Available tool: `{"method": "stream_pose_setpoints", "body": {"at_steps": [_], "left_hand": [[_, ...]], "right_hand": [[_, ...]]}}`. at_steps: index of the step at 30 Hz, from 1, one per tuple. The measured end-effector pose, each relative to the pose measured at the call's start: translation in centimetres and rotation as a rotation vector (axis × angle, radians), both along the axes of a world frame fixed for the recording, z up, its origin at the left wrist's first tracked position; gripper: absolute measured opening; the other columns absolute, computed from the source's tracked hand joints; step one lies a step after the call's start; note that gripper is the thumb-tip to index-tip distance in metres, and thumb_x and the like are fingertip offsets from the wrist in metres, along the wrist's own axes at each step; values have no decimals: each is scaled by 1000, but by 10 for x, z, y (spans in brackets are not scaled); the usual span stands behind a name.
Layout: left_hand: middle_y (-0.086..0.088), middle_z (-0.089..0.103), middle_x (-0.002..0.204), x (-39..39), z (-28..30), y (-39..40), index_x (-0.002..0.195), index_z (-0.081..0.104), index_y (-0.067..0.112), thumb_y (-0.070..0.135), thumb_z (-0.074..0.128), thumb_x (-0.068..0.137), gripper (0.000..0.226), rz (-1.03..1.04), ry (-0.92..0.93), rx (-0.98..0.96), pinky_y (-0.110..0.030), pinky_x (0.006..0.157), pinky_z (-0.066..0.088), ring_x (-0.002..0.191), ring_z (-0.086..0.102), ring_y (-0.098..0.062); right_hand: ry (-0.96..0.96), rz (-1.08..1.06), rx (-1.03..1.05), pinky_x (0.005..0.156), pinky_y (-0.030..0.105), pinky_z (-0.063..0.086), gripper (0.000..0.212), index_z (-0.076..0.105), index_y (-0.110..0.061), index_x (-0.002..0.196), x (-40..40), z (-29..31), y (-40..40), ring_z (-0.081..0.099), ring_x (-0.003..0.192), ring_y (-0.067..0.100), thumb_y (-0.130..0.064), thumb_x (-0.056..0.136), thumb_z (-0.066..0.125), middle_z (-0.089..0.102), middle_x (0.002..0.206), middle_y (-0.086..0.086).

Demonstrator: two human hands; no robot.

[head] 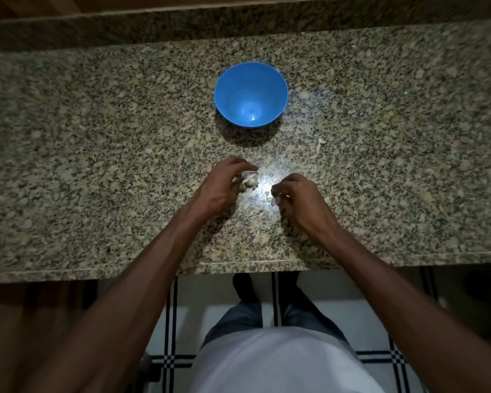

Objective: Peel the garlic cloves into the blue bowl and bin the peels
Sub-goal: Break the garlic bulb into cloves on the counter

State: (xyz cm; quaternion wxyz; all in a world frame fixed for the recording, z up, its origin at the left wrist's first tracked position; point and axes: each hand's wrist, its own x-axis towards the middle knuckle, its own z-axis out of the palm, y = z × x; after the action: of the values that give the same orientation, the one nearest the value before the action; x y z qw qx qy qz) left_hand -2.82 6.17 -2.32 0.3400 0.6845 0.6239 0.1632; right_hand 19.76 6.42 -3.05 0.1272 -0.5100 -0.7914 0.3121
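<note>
Granite counter [97, 165] under 2 hands – left hand [224, 185] curled around a garlic bulb [250, 178], right hand [298, 195] pinching a peel scrap [273, 201]. Blue bowl [251, 95] stands beyond them – well apart, nothing visible inside

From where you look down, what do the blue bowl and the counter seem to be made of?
The blue bowl: probably plastic, a smooth, even colour with a soft glossy highlight at the bottom. The counter: looks like polished granite, speckled beige, grey and black, and it mirrors the lamp as a bright glare between the hands.
</note>
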Motion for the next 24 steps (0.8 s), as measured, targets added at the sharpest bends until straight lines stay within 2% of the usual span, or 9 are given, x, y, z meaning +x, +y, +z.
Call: {"method": "stream_pose_setpoints", "body": {"at_steps": [2,3,6,10,12,16,19,22,24], "left_hand": [[-4,57,139,-4,-1,3,129,68,16,-9,59,93,44,-54,18,38,2,92,39,120,54,-12],[-5,61,133,-5,-1,5,128,69,14,-7,60,94,41,-86,29,70,2,88,41,113,56,-10],[-2,66,114,-5,-5,7,125,69,11,2,64,94,33,-111,41,152,-21,85,52,96,58,-10],[1,66,103,-10,-11,6,117,70,12,15,67,95,22,51,-1,191,-27,77,57,83,61,-6],[-1,67,102,-13,-11,9,118,70,11,19,68,94,24,112,-16,205,-31,76,59,82,62,-8],[-7,66,110,-17,-8,12,132,63,12,29,73,94,43,255,-80,143,-33,80,58,93,64,-17],[-5,63,109,-19,-10,-1,127,62,13,26,76,91,41,368,-47,138,-38,82,59,93,63,-19],[-1,54,115,-17,-14,-25,123,64,11,17,68,96,28,426,17,142,-40,92,58,102,59,-18],[-5,52,123,-13,-19,-38,127,65,8,10,62,98,29,374,65,130,-37,97,52,116,52,-22]], "right_hand": [[-10,-36,7,83,35,57,22,77,-7,118,2,3,2,65,100,24,-8,97,70,66,115,11],[-29,-37,9,83,32,55,23,76,-8,120,2,3,2,63,103,23,-12,98,71,65,117,11],[-87,8,12,80,24,49,25,76,-8,122,-3,1,-6,58,108,25,-13,98,72,60,120,13],[-19,39,-22,81,39,59,18,79,-5,112,-11,4,-16,63,99,24,-7,96,70,65,111,12],[30,-29,-35,81,40,60,17,79,-5,107,-11,8,-13,65,92,21,-3,97,66,69,108,12],[69,-208,-3,87,28,58,23,72,2,118,-6,18,27,62,92,16,-3,103,56,67,114,15],[-63,-147,37,87,14,48,29,67,1,129,-6,16,63,55,105,15,-9,105,56,57,125,14],[-186,-13,47,92,30,58,22,64,-5,122,-16,11,63,57,108,25,-17,105,54,55,129,15],[-196,75,112,80,46,62,19,58,-15,111,-19,5,36,62,97,26,-31,108,47,58,114,9]]}}
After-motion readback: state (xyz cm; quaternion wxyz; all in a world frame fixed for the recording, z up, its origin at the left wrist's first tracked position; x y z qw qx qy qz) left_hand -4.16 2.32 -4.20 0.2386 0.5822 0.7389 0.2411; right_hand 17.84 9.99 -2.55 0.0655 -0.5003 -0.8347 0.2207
